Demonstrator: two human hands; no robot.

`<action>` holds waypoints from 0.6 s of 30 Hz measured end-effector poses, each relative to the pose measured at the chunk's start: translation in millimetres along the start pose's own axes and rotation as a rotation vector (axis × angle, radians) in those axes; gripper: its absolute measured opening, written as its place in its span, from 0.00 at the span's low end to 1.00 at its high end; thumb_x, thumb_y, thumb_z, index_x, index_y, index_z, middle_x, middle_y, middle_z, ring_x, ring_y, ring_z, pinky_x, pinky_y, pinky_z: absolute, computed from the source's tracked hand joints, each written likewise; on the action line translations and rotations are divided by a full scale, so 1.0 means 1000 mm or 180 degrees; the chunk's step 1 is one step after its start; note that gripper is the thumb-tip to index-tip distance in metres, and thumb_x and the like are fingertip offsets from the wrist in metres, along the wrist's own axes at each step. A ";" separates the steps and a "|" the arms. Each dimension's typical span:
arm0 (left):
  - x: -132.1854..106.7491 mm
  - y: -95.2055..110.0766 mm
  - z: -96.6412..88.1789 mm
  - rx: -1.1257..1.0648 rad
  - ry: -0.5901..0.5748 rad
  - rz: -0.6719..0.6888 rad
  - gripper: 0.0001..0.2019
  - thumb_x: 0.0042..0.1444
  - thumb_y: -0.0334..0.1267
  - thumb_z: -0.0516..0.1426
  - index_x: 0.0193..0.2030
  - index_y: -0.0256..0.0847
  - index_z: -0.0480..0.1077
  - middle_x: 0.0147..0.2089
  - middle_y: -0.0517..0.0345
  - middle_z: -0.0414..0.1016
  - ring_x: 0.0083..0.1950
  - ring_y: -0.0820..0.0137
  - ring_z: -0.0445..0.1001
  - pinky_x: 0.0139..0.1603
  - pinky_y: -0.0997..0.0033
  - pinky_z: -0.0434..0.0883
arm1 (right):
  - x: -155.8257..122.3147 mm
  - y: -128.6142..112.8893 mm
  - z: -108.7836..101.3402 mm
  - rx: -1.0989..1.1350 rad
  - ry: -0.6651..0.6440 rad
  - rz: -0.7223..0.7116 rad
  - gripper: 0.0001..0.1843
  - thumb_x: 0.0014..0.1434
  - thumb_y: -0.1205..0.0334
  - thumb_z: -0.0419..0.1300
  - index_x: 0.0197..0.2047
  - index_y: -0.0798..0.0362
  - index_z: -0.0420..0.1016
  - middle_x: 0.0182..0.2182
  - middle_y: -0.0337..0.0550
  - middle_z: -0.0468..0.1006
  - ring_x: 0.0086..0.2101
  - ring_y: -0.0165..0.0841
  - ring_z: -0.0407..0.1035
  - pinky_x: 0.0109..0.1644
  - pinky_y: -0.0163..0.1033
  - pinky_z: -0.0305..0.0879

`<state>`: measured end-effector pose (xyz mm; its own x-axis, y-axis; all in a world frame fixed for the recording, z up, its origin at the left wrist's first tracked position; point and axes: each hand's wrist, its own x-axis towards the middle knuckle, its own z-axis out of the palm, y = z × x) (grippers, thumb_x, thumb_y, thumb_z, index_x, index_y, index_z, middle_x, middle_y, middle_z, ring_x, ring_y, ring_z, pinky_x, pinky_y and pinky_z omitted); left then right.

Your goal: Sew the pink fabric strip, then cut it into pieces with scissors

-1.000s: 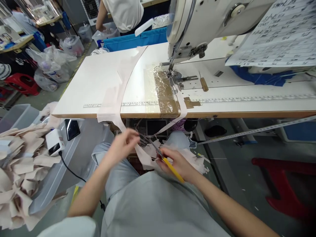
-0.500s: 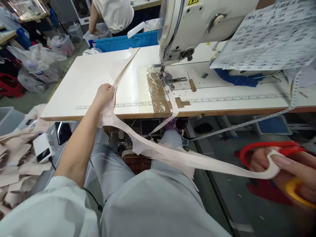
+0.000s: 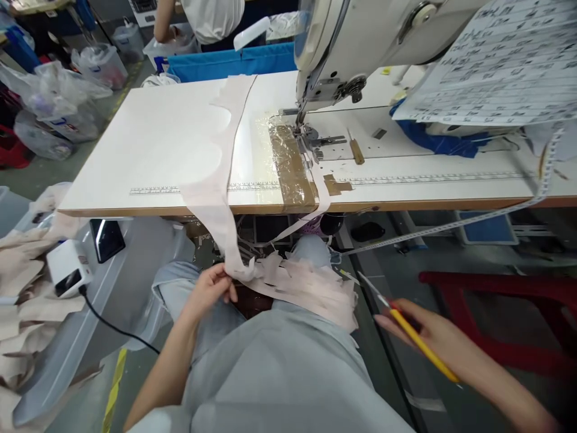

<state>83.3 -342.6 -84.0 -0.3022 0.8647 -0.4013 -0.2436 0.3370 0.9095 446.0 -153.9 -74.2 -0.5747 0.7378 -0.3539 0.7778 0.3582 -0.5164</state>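
Observation:
My left hand (image 3: 208, 293) is closed, pinching the lower end of a long pale pink fabric strip (image 3: 225, 180) just above my lap. The rest of that strip runs up over the table edge and lies on the white tabletop, with scalloped cut-outs along its left side. To the right, my right hand (image 3: 446, 344) grips scissors (image 3: 421, 343) with red and yellow handles; their blades are apart and point toward my lap. More pale pink fabric pieces (image 3: 306, 281) lie across my thighs. A narrow pink band (image 3: 322, 195) hangs from the sewing machine's needle area over the edge.
The sewing machine (image 3: 333, 66) stands at the back of the table (image 3: 157, 138). A wooden-handled tool (image 3: 357, 151) lies beside it. A tape measure (image 3: 433, 227) dangles at right, near a red stool (image 3: 487, 282). At left are a plastic bin (image 3: 112, 300), phone (image 3: 107, 239) and white device (image 3: 69, 267).
My left hand came down from the tabletop to the strip's lower end near my lap. My right hand let go of the strip and moved left with the scissors, now pointing forward.

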 end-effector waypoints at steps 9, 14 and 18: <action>-0.021 -0.005 0.021 -0.0489 0.0233 -0.0113 0.19 0.53 0.52 0.60 0.33 0.36 0.68 0.26 0.51 0.78 0.30 0.66 0.79 0.27 0.75 0.72 | 0.071 -0.127 0.033 0.0486 -0.2062 -0.1512 0.25 0.59 0.39 0.53 0.26 0.51 0.52 0.23 0.32 0.53 0.25 0.28 0.48 0.26 0.33 0.46; -0.028 -0.007 0.019 -0.0618 0.0315 -0.0226 0.19 0.51 0.52 0.62 0.35 0.35 0.70 0.31 0.49 0.80 0.34 0.64 0.80 0.29 0.76 0.73 | 0.098 -0.144 0.044 0.0308 -0.2623 -0.1731 0.28 0.58 0.35 0.51 0.25 0.51 0.52 0.22 0.32 0.53 0.24 0.26 0.48 0.24 0.32 0.44; -0.033 -0.007 0.018 -0.0662 0.0429 -0.0301 0.20 0.50 0.52 0.63 0.36 0.34 0.72 0.31 0.50 0.80 0.32 0.64 0.80 0.26 0.76 0.71 | 0.108 -0.155 0.052 0.0111 -0.2613 -0.2019 0.28 0.57 0.34 0.51 0.25 0.51 0.54 0.22 0.32 0.55 0.23 0.27 0.49 0.24 0.33 0.45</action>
<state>111.8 -366.4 -75.7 -0.3856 0.7710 -0.5068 -0.4564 0.3180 0.8310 250.6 -159.5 -72.7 -0.8825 -0.2021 -0.4247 0.2716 0.5183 -0.8110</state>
